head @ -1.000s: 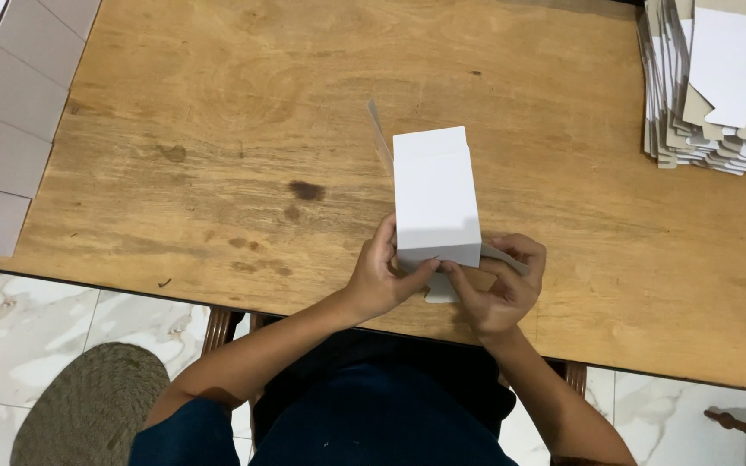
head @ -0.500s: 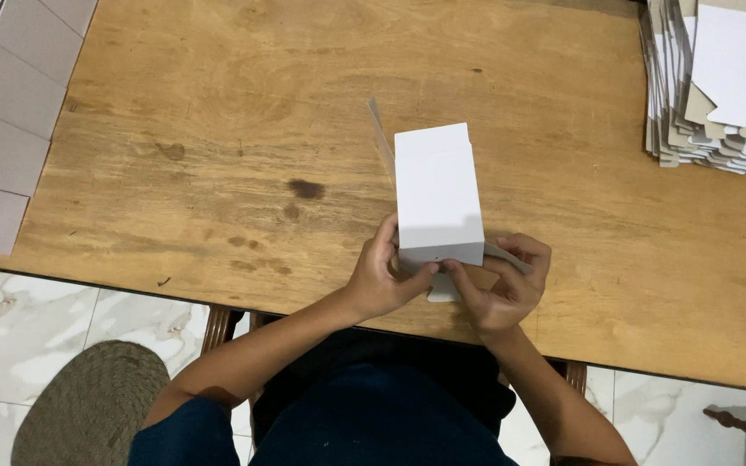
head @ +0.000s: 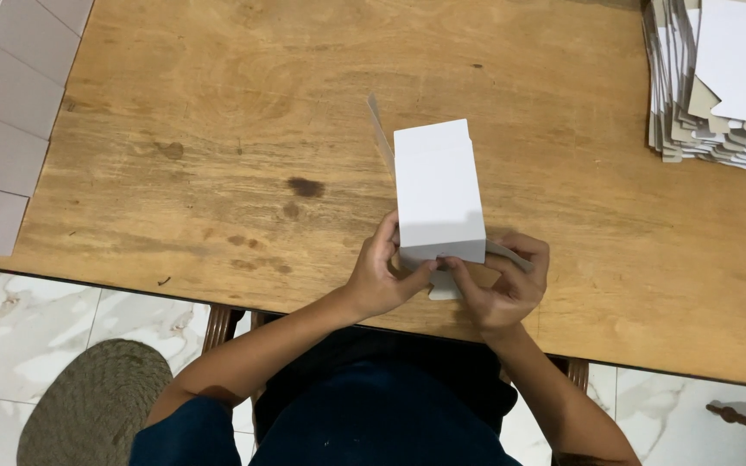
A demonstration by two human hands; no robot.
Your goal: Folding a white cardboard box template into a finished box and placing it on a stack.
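White cardboard box (head: 439, 192) lies on the wooden table (head: 218, 129), near the table's near edge, a bit right of centre, long side running away from the person. Both hands work its near end. Left hand (head: 382, 276) is at the box's near-left corner, fingers curled up against the left side, thumb pressing toward the bottom end. Right hand (head: 504, 285) is at the near-right corner, fingers bent, index finger touching the near end by a small white flap (head: 444, 287) that sticks out below the box. Both hands pinch the box end between them; neither wraps it fully. A thin grey side flap (head: 378, 129) stands out from the box's far-left edge, angled away across the table. Another grey strip (head: 507, 253) shows by the right hand's fingers; can't tell whether it is held.

Far right corner of table: stack of flat die-cut box blanks (head: 718, 78), white and grey, messy edges. Left edge of table: row of flat grey cardboard panels (head: 2, 121), overhanging the side. Dark stain (head: 306, 186) on the wood left of the box. Below the table: white marble floor tiles (head: 62, 319), round woven mat (head: 97, 406) lower left. Person wears dark blue clothing (head: 373, 414).
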